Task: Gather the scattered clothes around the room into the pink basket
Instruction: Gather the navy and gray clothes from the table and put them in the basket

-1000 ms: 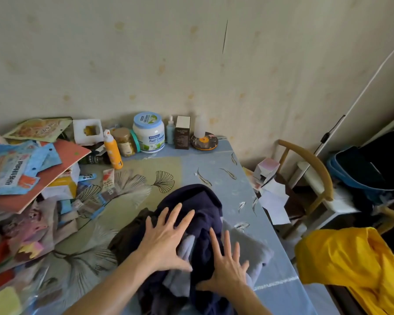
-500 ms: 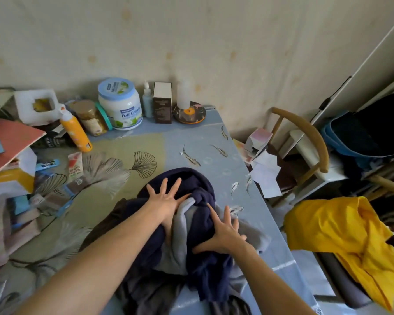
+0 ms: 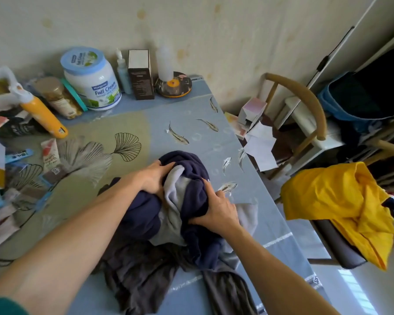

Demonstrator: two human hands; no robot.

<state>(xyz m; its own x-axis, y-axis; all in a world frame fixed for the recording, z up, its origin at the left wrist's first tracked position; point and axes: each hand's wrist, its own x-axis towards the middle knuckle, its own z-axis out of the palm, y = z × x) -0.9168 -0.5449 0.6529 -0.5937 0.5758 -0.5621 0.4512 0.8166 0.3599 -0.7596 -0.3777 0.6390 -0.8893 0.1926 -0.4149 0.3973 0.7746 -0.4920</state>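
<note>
Left hand [image 3: 154, 178] and right hand [image 3: 216, 208] both clamped on navy-and-grey clothes pile [image 3: 191, 178] (heaped on blue table [image 3: 191, 114]); yellow garment [image 3: 341, 205] draped over chair nearby.

A person's left hand [image 3: 156, 178] and right hand [image 3: 216, 209] grip a heap of clothes [image 3: 143, 223], navy, grey and dark brown, on a blue and green patterned table [image 3: 191, 114]. The left hand digs into the heap's top; the right clutches its right side. By the wall stand a white tub [image 3: 92, 83] and a dark box [image 3: 141, 73]. An orange bottle [image 3: 43, 117] lies at left. A yellow garment [image 3: 334, 201] drapes over a chair [image 3: 341, 246] beside the table.
</note>
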